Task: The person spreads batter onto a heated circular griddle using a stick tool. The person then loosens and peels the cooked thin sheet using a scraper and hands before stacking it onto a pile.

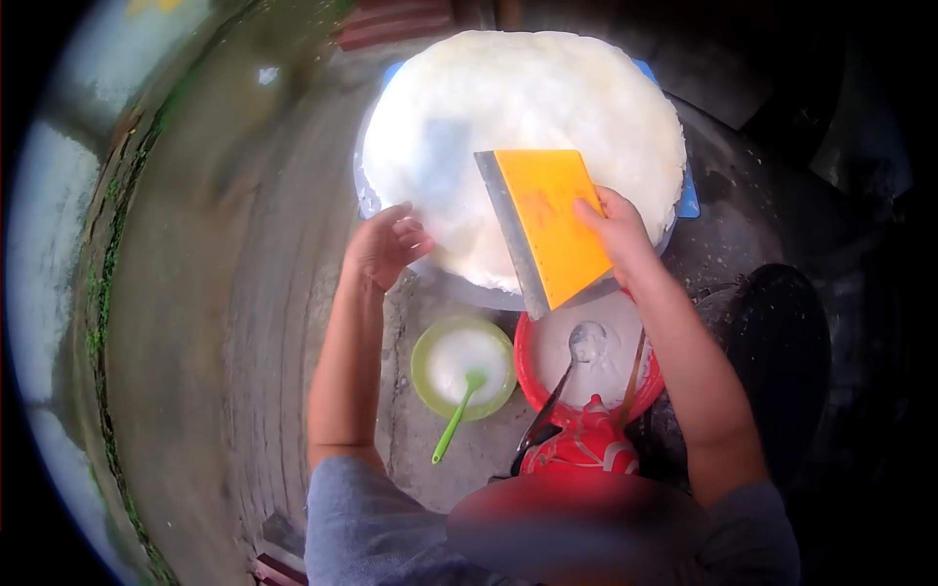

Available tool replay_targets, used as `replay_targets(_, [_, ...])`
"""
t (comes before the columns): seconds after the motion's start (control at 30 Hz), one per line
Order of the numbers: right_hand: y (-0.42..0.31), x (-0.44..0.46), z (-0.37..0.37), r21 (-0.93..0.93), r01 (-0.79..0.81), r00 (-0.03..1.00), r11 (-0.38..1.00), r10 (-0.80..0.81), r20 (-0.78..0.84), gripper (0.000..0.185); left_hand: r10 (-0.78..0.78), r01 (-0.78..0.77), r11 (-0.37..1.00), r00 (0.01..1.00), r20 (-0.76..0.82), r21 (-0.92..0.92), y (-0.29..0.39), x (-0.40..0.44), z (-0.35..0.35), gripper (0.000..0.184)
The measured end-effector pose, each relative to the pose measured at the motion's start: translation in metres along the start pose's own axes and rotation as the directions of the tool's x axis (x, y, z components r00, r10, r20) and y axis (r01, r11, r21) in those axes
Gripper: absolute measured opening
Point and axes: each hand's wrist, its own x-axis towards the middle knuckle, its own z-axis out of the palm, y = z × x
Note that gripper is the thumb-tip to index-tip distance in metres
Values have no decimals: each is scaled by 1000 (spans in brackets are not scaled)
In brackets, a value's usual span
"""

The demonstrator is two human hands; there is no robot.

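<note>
A large round white slab point(528, 107) with a smooth, wet-looking top lies beyond my arms. My right hand point(618, 227) grips a yellow scraper point(552, 220) with a grey edge, tilted above the near right part of the slab. At the slab's near left edge is my left hand point(389, 244), its fingers loosely curled and apart, with nothing visible in it. Below the slab stand a green bowl point(422, 379) of white liquid with a green spatula point(453, 425) in it, and a red basin point(525, 366) of whitish mix holding a metal ladle point(586, 342).
Blue corners point(688, 198) show from under the slab. A red cloth-like item point(583, 444) is at the basin's near side. To the right is a dark rounded object point(782, 361). Grey concrete floor point(283, 293) extends left toward a mossy edge point(103, 293).
</note>
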Motion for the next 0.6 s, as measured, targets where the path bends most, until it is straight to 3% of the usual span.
replay_targets(0.03, [7,4,6,0,0,1000,1000,0,4,35,27,-25,999,999,38,-38,0,-4,4,17])
replay_targets(0.1, [19,14,21,-346,265,937,900,-326,-129,37,84,-84,996,996,0,21,0,-4,10,12])
replay_targets(0.17, [13,7,27,-375,236,945,896,-301,-125,34,118,-118,992,993,-5,40,1,-3,13,12])
replay_targets(0.23, [12,1,31,-153,170,985,974,-165,43,33,130,-130,992,992,-3,-4,5,-1,17,11])
replay_targets(0.3, [4,-16,31,-164,169,981,972,-150,124,31,22,-24,994,999,-29,-103,11,4,21,19])
replay_targets(0.37, [-8,-27,30,-417,552,827,722,-411,384,24,63,-66,991,998,-27,-112,18,-2,29,19])
replay_targets(0.4, [-16,-33,33,-418,555,824,719,-408,392,24,43,-43,988,999,-3,-146,21,-3,31,14])
replay_targets(0.5, [-22,-42,43,-603,630,776,489,-386,499,21,16,-4,978,998,60,-209,24,-4,35,12])
replay_targets(0.57, [-13,-38,46,-621,752,652,222,-397,646,26,63,-30,957,992,105,-288,28,-9,41,12])
replay_targets(0.6, [-17,-40,48,-621,752,651,221,-398,646,26,114,-74,959,984,134,-273,29,-10,40,16])
